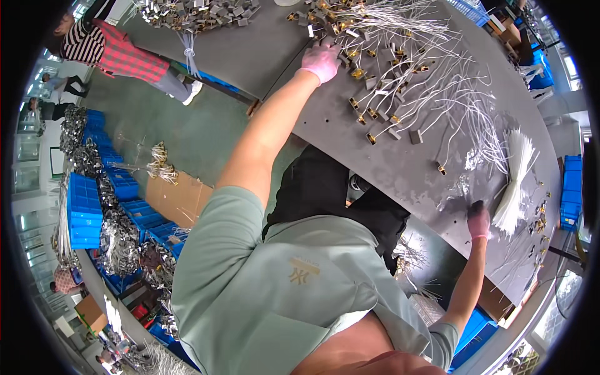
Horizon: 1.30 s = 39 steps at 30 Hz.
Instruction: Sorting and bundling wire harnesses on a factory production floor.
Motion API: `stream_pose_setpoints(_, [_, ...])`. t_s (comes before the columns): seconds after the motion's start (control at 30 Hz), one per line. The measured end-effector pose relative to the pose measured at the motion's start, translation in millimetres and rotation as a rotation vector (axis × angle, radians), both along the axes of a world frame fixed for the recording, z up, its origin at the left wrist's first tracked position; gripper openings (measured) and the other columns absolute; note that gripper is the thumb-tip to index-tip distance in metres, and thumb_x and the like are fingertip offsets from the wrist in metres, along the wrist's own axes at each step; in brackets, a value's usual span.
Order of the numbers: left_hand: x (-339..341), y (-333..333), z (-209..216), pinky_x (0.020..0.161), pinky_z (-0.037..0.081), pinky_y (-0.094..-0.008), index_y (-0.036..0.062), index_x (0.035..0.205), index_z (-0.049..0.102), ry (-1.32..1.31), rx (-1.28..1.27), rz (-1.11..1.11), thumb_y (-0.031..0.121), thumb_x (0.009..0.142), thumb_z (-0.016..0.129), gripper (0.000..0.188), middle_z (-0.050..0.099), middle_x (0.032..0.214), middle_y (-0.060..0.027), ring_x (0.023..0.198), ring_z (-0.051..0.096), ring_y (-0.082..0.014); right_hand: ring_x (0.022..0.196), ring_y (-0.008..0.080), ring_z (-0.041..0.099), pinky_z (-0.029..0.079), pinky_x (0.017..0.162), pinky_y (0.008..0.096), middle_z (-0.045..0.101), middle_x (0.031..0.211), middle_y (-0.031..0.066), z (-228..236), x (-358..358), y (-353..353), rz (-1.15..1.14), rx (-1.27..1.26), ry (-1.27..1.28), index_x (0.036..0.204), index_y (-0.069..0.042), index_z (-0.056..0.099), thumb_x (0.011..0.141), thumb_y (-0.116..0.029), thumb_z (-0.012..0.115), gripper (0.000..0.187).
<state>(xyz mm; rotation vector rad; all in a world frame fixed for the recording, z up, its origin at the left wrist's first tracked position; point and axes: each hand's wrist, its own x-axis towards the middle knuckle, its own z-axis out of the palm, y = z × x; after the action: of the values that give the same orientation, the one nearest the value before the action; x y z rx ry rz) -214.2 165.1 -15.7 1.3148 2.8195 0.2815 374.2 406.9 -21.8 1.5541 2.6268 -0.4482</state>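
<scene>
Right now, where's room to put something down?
The grey tabletop has free patches between its near edge and the tangled white wires with gold ends, and between the small grey block pile and the pink-gloved left hand. It's crowded beyond that hand and at the straight white strands beside the pink-gloved right hand.

You have two gloved hands, left hand (320, 60) and right hand (479, 220), at one grey table (400, 162); on it you see one thick bundle of white strands (516, 181), one thinner bunch of pale strands (188, 49), one heap of grey blocks (200, 14), and dozens of white wires (420, 17) too tangled to count; left of the table, one worker in a checked apron (128, 55), one piece of cardboard (178, 198), and more than five blue crates (85, 206)
</scene>
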Motion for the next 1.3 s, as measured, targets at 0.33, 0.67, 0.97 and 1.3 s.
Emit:
stream_pose_setpoints(0.33, [-23.9,-30.1,-7.3,0.094,0.044,-0.0412,0.0063,0.117,0.056,-0.198,-0.019,0.047,0.046,0.089,0.052,0.048,0.054,0.120,-0.0182,0.112,0.054,-0.0340,0.059,0.0119,0.061,0.047,0.051,0.0240,0.068,0.090,0.0105,-78.8,-12.0,-45.0,0.068,0.402,0.736,0.115,0.000,0.060,0.095,-0.015,0.052,0.026])
stream_pose_setpoints(0.67, [63.3,-212.8,-24.0,0.061,0.043,-0.0280,-0.0003,0.083,0.059,-1.252,0.844,0.322,0.013,0.087,0.057,0.014,0.052,0.075,-0.0026,0.066,0.051,-0.0127,0.047,0.0090,0.051,0.038,0.044,0.0225,0.064,0.071,0.0076,6.1,-114.1,-105.1,-0.397,-0.377,1.085,0.105,0.001,0.063,0.095,-0.020,0.056,0.024])
stream_pose_setpoints(0.97, [205.8,-336.3,-50.6,0.046,0.039,-0.0301,-0.0080,0.094,0.059,-1.699,1.099,0.384,0.018,0.087,0.054,0.028,0.057,0.058,-0.0124,0.047,0.052,-0.0212,0.086,0.0211,0.065,0.053,0.076,0.0305,0.065,0.103,0.0154,24.0,-267.2,-160.6,-0.178,-1.014,1.370,0.124,0.008,0.047,0.095,-0.009,0.047,0.033])
stream_pose_setpoints(1.3, [194.8,-311.6,-19.7,0.044,0.039,-0.0285,-0.0051,0.096,0.062,-1.429,0.677,0.484,0.022,0.087,0.057,0.029,0.055,0.056,-0.0096,0.047,0.052,-0.0167,0.087,0.0285,0.067,0.049,0.065,0.0306,0.064,0.102,0.0156,79.3,-287.9,-106.0,-0.226,-0.780,1.727,0.120,0.000,0.050,0.097,-0.024,0.051,0.034])
